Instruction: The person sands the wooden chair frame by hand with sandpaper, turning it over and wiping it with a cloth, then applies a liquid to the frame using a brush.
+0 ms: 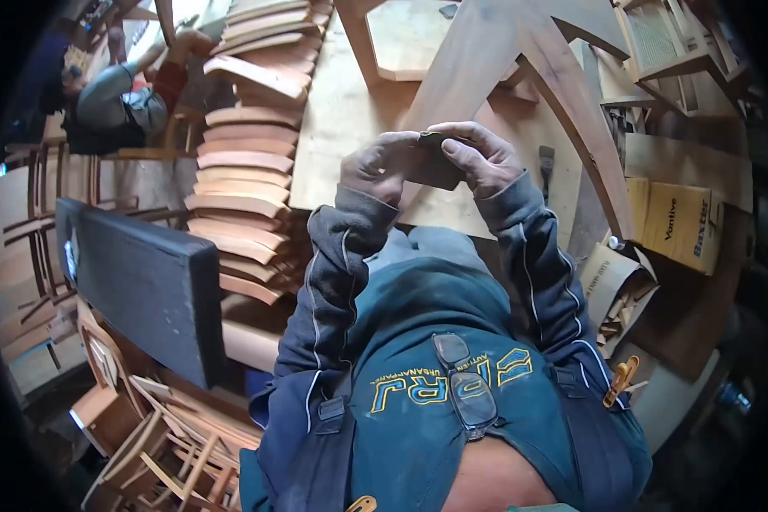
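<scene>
Between my two hands is a small dark brown sheet (435, 164), which looks like a piece of sandpaper, with a curled dark upper edge. My left hand (374, 165) is closed on its left side, the fingers partly hidden behind it. On the right, my right hand (484, 159) pinches the sheet between thumb and fingers. Both hands are above the near part of a plywood work surface (337, 111). Just beyond them lies a broad wooden piece (465, 72) with splayed, curved legs.
A tall stack of curved wooden slats (246, 162) stands left, beside a dark padded block (141, 286). A brush (546, 162) lies right of my hands. Cardboard boxes (670, 224) and chair frames stand further right. Another person (119, 107) sits at the upper left.
</scene>
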The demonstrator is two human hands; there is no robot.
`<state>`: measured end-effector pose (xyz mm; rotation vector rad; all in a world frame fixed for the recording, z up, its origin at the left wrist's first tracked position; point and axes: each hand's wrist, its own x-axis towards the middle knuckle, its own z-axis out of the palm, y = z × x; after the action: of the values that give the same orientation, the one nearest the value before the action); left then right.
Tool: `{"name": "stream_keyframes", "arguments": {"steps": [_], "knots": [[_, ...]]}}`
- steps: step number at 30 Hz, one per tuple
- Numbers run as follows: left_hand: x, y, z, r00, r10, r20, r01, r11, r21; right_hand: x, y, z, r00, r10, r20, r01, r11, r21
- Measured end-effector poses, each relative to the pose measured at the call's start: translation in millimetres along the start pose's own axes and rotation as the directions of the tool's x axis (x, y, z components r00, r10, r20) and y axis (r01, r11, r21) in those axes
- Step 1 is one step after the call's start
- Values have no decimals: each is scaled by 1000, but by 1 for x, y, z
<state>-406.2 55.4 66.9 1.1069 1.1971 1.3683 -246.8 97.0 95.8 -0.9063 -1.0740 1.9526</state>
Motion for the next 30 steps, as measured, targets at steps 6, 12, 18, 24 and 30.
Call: {"name": "stream_keyframes", "arguments": {"steps": [6,12,18,24,30], "knots": [[-42,-8,-1,962,13,-274,23,991,129,-3,13,17,984,137,117,-123,985,-122],[-59,10,-13,910,-149,-386,184,981,55,1,26,46,980,199,-28,-198,980,12],[-56,9,-44,912,-279,-300,291,957,-5,1,28,74,998,44,-51,-40,997,67],[-44,8,-71,981,-59,-183,95,977,191,8,31,84,999,32,-38,-31,998,48],[-62,-9,-49,966,-154,-210,185,973,138,62,-47,53,595,-176,784,684,-400,-610]]}}
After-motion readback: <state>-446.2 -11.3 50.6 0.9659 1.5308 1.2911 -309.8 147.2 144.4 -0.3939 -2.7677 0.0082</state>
